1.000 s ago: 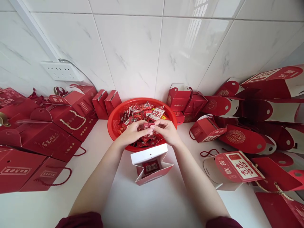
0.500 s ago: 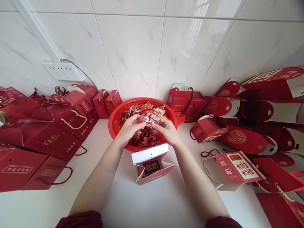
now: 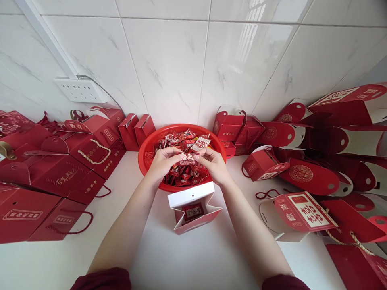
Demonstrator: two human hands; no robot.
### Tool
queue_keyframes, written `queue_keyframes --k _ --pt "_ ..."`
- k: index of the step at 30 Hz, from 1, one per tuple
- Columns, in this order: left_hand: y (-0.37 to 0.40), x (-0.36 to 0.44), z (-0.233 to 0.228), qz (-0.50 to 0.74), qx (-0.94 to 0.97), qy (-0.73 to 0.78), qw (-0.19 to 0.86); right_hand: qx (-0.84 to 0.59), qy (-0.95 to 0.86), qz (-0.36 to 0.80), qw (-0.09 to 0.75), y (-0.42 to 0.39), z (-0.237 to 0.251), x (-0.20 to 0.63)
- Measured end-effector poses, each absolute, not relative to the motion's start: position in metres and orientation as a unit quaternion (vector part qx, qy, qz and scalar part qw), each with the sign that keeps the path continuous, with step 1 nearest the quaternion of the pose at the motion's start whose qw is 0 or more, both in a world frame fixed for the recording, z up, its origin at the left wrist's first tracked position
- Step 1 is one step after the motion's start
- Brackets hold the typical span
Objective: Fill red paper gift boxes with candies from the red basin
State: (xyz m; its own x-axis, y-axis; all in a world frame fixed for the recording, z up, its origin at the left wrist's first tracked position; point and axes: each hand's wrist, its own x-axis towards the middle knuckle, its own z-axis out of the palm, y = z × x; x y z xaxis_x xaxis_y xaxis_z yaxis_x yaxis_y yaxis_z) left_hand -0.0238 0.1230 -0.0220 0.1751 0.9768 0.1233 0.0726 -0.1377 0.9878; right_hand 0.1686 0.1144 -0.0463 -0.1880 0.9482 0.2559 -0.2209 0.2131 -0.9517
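Between my two hands is a red wrapped candy (image 3: 188, 159) with pale lettering, pinched at its ends above the basket. My left hand (image 3: 167, 162) grips its left end with thumb and fingers. On the other end, my right hand (image 3: 211, 161) is closed in the same way. Below them a red plastic basket (image 3: 144, 161) holds a heap of red-wrapped candies (image 3: 185, 177) and a white-and-red printed packet (image 3: 200, 143). Nearer to me, between my forearms, a small red gift box (image 3: 198, 226) stands with its top open; a dark red packet (image 3: 193, 211) lies inside.
Red gift boxes (image 3: 69, 177) with cord handles crowd the left side. More boxes (image 3: 302, 177), several with open flaps, fill the right. Two narrow red boxes (image 3: 137, 131) stand at the tiled wall (image 3: 169, 60). A power strip (image 3: 79, 90) is mounted there.
The candy has tipped so its lettered face shows more flatly, and it sits slightly lower. My fingers have shifted a little at its ends. The gift box has not moved.
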Motion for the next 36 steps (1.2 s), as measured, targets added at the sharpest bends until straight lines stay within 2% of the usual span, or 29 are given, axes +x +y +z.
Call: queue_keyframes --k 11,25,36 --pt "0.1186 -0.0197 -0.0177 0.461 0.59 0.427 0.507 -0.324 -0.523 0.541 0.574 0.1154 -0.0519 0.169" --pt "0.1213 -0.0227 -0.0207 0.45 0.613 0.437 0.48 -0.334 -0.543 0.532 0.557 0.1141 -0.0501 0.1682" --pt "0.119 -0.0185 -0.0187 0.462 0.622 0.443 0.451 -0.341 -0.514 0.514 0.597 0.1146 -0.0508 0.1667"
